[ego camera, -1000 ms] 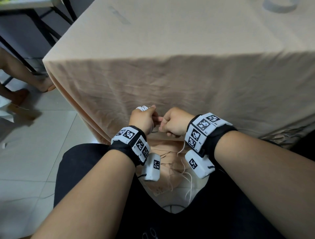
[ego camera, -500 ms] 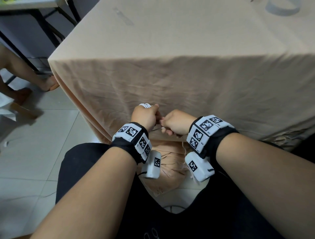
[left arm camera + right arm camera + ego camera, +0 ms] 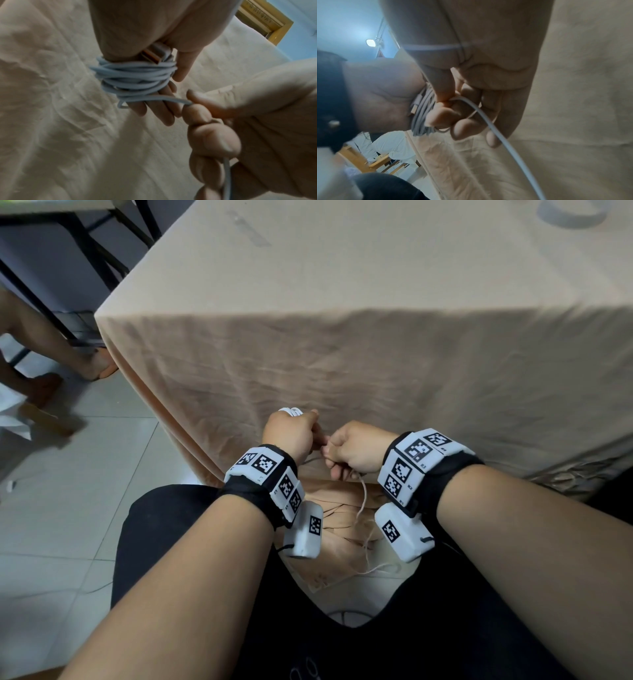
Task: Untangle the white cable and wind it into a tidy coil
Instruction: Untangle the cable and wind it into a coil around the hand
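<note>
The white cable [image 3: 135,78] is wound in several turns around the fingers of my left hand [image 3: 171,83]. The thumb presses the cable's USB plug [image 3: 150,55] against the coil. In the head view, a bit of the coil [image 3: 290,411] shows above my left hand [image 3: 293,433]. My right hand [image 3: 354,448] sits right beside it. Its thumb and forefinger pinch the free strand [image 3: 488,121] just off the coil. The loose end [image 3: 361,501] hangs down between my knees. Both hands hover in front of the hanging tablecloth.
A table under a beige cloth [image 3: 376,285] stands straight ahead, its drape [image 3: 342,371] just behind my hands. A roll of tape [image 3: 568,213] lies at the far right of the tabletop. Another person's legs [image 3: 51,344] are at left on the tiled floor [image 3: 68,491].
My hands have stayed together in front of the drape, the right still pinching the strand by the left's fingers. The hanging cable has swung a little.
</note>
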`<act>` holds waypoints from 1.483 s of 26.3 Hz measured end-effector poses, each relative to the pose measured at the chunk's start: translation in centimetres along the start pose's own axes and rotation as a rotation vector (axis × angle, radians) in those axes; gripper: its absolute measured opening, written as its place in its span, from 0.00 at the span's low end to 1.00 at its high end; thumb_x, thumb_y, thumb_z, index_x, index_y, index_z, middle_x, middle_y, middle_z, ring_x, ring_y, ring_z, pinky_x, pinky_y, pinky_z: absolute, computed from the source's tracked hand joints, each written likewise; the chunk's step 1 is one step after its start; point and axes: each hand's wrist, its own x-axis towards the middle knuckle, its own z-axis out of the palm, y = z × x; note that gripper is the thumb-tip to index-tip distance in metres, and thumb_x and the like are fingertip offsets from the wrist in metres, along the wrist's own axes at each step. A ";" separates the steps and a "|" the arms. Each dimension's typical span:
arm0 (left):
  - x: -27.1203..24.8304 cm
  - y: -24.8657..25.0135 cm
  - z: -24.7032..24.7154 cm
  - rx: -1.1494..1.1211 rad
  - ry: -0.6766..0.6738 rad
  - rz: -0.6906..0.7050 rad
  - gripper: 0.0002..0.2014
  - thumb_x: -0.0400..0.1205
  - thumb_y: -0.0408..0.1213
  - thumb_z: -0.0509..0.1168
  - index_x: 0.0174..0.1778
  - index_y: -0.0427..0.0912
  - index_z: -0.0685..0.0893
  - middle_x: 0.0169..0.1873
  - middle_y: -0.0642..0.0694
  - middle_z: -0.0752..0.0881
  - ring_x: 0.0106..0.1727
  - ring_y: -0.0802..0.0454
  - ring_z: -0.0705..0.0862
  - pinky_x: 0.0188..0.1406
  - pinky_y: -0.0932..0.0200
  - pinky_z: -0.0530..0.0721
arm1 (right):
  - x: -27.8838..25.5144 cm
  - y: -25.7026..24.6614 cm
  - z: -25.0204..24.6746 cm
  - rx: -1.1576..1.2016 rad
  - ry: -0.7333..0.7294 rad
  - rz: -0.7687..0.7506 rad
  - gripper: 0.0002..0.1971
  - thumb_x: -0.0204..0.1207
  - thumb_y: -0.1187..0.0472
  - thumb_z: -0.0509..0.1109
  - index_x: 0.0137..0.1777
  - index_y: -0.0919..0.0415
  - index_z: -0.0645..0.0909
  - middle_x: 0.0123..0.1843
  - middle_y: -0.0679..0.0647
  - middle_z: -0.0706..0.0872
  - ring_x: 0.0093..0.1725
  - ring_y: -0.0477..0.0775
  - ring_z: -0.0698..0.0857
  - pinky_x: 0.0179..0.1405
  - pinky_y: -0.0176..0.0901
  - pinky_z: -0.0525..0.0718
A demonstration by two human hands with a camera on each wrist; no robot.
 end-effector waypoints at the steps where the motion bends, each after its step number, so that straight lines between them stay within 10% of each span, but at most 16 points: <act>1: 0.0 0.0 0.0 0.012 0.000 0.001 0.24 0.81 0.33 0.64 0.15 0.39 0.80 0.17 0.39 0.84 0.24 0.41 0.82 0.27 0.59 0.78 | 0.0 0.0 0.1 0.013 -0.016 0.016 0.18 0.85 0.58 0.60 0.32 0.59 0.76 0.26 0.52 0.79 0.21 0.47 0.73 0.24 0.39 0.72; 6: -0.4 0.1 0.0 -0.009 -0.012 -0.027 0.14 0.82 0.33 0.63 0.30 0.34 0.76 0.26 0.32 0.83 0.18 0.45 0.83 0.20 0.62 0.78 | -0.6 -0.1 -0.3 -0.022 0.044 0.045 0.12 0.79 0.57 0.68 0.37 0.62 0.86 0.22 0.51 0.73 0.13 0.43 0.68 0.13 0.32 0.70; 13: -0.2 -0.1 -0.2 0.029 0.004 -0.039 0.14 0.79 0.35 0.64 0.28 0.36 0.78 0.25 0.33 0.85 0.33 0.33 0.87 0.40 0.39 0.86 | -0.5 -0.3 -0.2 -0.053 0.095 0.014 0.07 0.68 0.65 0.79 0.33 0.61 0.84 0.18 0.50 0.74 0.17 0.47 0.72 0.14 0.31 0.70; 23: -0.7 0.1 0.1 -0.002 0.043 -0.067 0.14 0.80 0.33 0.65 0.28 0.34 0.78 0.19 0.41 0.80 0.17 0.45 0.79 0.26 0.58 0.78 | -0.7 -0.3 0.1 -0.009 -0.012 0.007 0.16 0.82 0.58 0.62 0.32 0.57 0.80 0.27 0.51 0.81 0.25 0.48 0.77 0.24 0.41 0.77; 31: -1.0 0.1 0.1 -0.042 0.041 -0.072 0.13 0.81 0.32 0.65 0.29 0.33 0.76 0.19 0.39 0.80 0.24 0.42 0.83 0.36 0.44 0.83 | -0.4 -0.6 -0.1 0.078 0.141 0.055 0.09 0.71 0.62 0.77 0.38 0.70 0.86 0.16 0.53 0.77 0.20 0.54 0.72 0.28 0.46 0.80; 39: -0.9 0.2 -0.3 0.007 0.058 -0.066 0.12 0.79 0.33 0.64 0.29 0.34 0.78 0.16 0.41 0.81 0.19 0.44 0.82 0.25 0.58 0.80 | -0.3 -0.2 -0.2 0.003 0.145 -0.059 0.09 0.65 0.65 0.81 0.28 0.57 0.86 0.24 0.51 0.83 0.28 0.50 0.80 0.31 0.43 0.81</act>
